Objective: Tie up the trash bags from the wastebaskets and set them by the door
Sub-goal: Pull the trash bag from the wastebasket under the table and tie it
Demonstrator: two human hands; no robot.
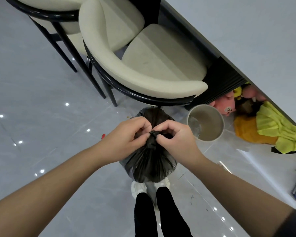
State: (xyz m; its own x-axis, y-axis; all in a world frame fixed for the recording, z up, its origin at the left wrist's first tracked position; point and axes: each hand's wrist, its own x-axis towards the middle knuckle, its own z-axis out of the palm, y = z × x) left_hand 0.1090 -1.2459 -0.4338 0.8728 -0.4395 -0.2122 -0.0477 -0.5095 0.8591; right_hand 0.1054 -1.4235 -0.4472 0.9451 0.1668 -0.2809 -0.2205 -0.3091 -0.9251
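Note:
A full black trash bag (149,165) hangs in front of my legs, its neck gathered into a knot at the top. My left hand (126,134) pinches the left side of the knot with curled fingers. Facing it, my right hand (175,135) pinches the knot's right side. The bag's upper folds are partly hidden behind both hands. A round beige wastebasket (205,124) stands on the floor just right of the bag, with no bag in it and a bit of clear plastic inside.
A cream chair with a black frame (143,72) stands right behind the bag, a second one further left. A grey table (246,40) runs along the right, with plush toys and yellow cloth (270,127) under it. My shoes (138,188) are below the bag.

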